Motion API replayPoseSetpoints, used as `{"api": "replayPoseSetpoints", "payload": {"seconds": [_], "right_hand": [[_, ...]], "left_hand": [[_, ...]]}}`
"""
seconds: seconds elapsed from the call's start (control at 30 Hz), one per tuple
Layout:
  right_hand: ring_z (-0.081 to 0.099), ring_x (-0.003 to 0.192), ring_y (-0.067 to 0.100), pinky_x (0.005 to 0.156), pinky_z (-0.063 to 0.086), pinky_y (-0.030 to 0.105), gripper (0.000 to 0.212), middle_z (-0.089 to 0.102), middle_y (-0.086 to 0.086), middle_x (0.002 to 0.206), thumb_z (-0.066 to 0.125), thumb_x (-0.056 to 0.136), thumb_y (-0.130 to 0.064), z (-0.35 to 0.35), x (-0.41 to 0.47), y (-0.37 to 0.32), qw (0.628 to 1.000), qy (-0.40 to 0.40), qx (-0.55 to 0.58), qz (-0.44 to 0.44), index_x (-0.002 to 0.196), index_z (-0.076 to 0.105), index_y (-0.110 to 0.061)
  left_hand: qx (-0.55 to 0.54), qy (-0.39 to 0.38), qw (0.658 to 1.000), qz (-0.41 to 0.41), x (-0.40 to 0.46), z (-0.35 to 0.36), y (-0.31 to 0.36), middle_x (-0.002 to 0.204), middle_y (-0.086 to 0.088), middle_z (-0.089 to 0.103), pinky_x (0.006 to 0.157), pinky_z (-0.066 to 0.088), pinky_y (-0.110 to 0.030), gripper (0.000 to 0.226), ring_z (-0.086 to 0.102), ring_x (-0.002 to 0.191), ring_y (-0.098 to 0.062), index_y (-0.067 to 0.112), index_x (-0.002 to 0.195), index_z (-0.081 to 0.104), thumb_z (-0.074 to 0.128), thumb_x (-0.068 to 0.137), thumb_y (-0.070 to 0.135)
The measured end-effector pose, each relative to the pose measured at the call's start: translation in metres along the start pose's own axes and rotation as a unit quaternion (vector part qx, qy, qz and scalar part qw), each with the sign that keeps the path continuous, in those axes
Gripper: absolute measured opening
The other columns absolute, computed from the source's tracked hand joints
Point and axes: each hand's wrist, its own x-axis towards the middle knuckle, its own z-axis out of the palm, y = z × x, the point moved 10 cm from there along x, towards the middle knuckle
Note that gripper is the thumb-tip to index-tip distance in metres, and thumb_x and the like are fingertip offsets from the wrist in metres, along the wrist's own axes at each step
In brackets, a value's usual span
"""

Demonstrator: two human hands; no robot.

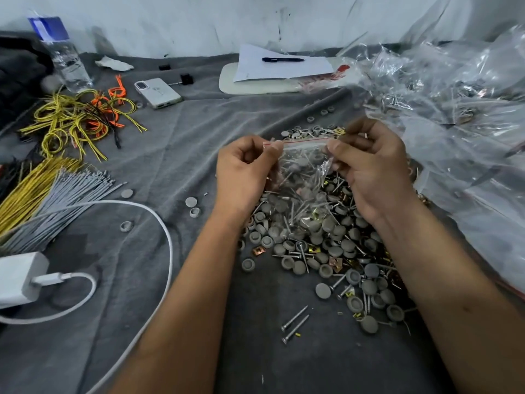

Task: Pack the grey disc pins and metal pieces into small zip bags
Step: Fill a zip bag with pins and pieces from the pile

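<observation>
A small clear zip bag (304,172) with a red strip along its top hangs between my hands, holding grey disc pins and screws. My left hand (244,169) pinches the bag's top left corner. My right hand (366,169) pinches the top right end of the zip strip. Under the bag lies a heap of grey disc pins (321,245), screws and brass-coloured metal pieces on the grey cloth (170,143). Two loose screws (295,324) lie in front of the heap.
A mound of filled clear bags (454,109) rises at the right. Yellow and orange wires (82,118), grey cable ties (68,194), a white charger (20,277) with its cable, a phone (157,92) and a water bottle (65,58) occupy the left. Paper with a pen (281,62) lies at the back.
</observation>
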Motion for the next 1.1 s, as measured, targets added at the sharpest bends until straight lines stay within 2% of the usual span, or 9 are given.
{"api": "replayPoseSetpoints", "payload": {"seconds": [0.1, 0.2, 0.3, 0.5, 0.67, 0.77, 0.87, 0.97, 1.1], "right_hand": [[0.069, 0.083, 0.024, 0.064, 0.053, 0.025, 0.025, 0.071, 0.002, 0.08, 0.077, 0.081, 0.0, 0.0, 0.0, -0.001, 1.0, 0.0, -0.008, -0.014, 0.095, 0.063, -0.017], [0.069, 0.082, 0.023, 0.067, 0.054, 0.026, 0.024, 0.074, 0.002, 0.082, 0.077, 0.085, -0.004, 0.002, 0.0, -0.004, 0.999, -0.004, -0.021, -0.026, 0.102, 0.063, -0.015], [0.074, 0.09, 0.024, 0.08, 0.059, 0.032, 0.023, 0.077, 0.002, 0.087, 0.076, 0.087, -0.01, 0.007, -0.002, -0.002, 0.999, -0.015, -0.033, -0.028, 0.107, 0.064, -0.015], [0.075, 0.089, 0.023, 0.085, 0.059, 0.039, 0.026, 0.075, 0.0, 0.08, 0.075, 0.087, -0.001, 0.006, -0.002, -0.008, 0.998, -0.006, -0.024, -0.053, 0.105, 0.063, -0.015], [0.072, 0.084, 0.026, 0.092, 0.059, 0.05, 0.029, 0.071, 0.001, 0.076, 0.076, 0.083, 0.0, 0.011, -0.004, -0.014, 0.996, -0.028, -0.032, -0.083, 0.102, 0.061, -0.016], [0.07, 0.083, 0.025, 0.087, 0.059, 0.043, 0.028, 0.072, 0.002, 0.078, 0.076, 0.085, -0.001, 0.015, -0.005, -0.016, 0.994, -0.037, -0.049, -0.093, 0.103, 0.061, -0.017], [0.072, 0.084, 0.022, 0.082, 0.058, 0.034, 0.027, 0.075, 0.005, 0.084, 0.075, 0.088, -0.003, 0.021, -0.008, -0.016, 0.992, -0.052, -0.066, -0.093, 0.108, 0.062, -0.017], [0.075, 0.084, 0.022, 0.08, 0.06, 0.033, 0.027, 0.078, 0.01, 0.09, 0.075, 0.089, -0.003, 0.024, -0.01, -0.017, 0.991, -0.056, -0.076, -0.097, 0.109, 0.064, -0.017], [0.073, 0.079, 0.02, 0.075, 0.059, 0.03, 0.028, 0.077, 0.005, 0.083, 0.075, 0.088, 0.001, 0.024, -0.01, -0.019, 0.99, -0.055, -0.072, -0.105, 0.109, 0.062, -0.013]], "left_hand": [[0.001, 0.008, 1.0, 0.009, 0.001, -0.002, -0.001, 0.062, -0.01, 0.062, 0.044, 0.044, -0.025, 0.021, 0.054, 0.045, -0.016, -0.006, 0.086, 0.063, 0.07, 0.097, 0.011], [-0.009, 0.01, 1.0, 0.016, 0.002, -0.006, 0.001, 0.06, -0.008, 0.061, 0.045, 0.045, -0.025, 0.021, 0.053, 0.045, -0.015, 0.004, 0.077, 0.063, 0.072, 0.096, 0.01], [-0.023, -0.007, 0.999, 0.03, 0.002, -0.004, 0.004, 0.061, -0.006, 0.064, 0.052, 0.05, -0.029, 0.021, 0.059, 0.051, -0.019, 0.01, 0.076, 0.064, 0.072, 0.095, 0.011], [-0.051, -0.039, 0.997, 0.04, 0.0, 0.002, 0.007, 0.063, -0.002, 0.065, 0.05, 0.052, -0.028, 0.026, 0.06, 0.053, -0.018, 0.015, 0.073, 0.061, 0.07, 0.096, 0.007], [-0.046, -0.066, 0.996, 0.038, -0.001, 0.007, 0.007, 0.07, -0.003, 0.067, 0.054, 0.052, -0.032, 0.013, 0.061, 0.058, -0.019, 0.011, 0.086, 0.064, 0.068, 0.098, 0.013], [-0.023, -0.086, 0.996, 0.03, -0.003, 0.013, 0.005, 0.077, -0.005, 0.071, 0.058, 0.054, -0.031, 0.004, 0.064, 0.062, -0.018, 0.013, 0.093, 0.073, 0.074, 0.094, 0.017], [-0.02, -0.085, 0.996, 0.034, -0.002, 0.014, 0.005, 0.076, -0.006, 0.072, 0.058, 0.054, -0.03, 0.004, 0.063, 0.061, -0.018, 0.009, 0.089, 0.073, 0.074, 0.093, 0.011], [-0.019, -0.084, 0.995, 0.039, -0.001, 0.013, 0.006, 0.073, -0.004, 0.071, 0.056, 0.054, -0.029, 0.007, 0.063, 0.061, -0.016, 0.01, 0.086, 0.073, 0.074, 0.093, 0.009], [-0.019, -0.097, 0.994, 0.046, -0.003, 0.017, 0.008, 0.075, -0.003, 0.072, 0.055, 0.053, -0.027, 0.006, 0.064, 0.06, -0.015, 0.011, 0.088, 0.073, 0.073, 0.094, 0.01]]}}
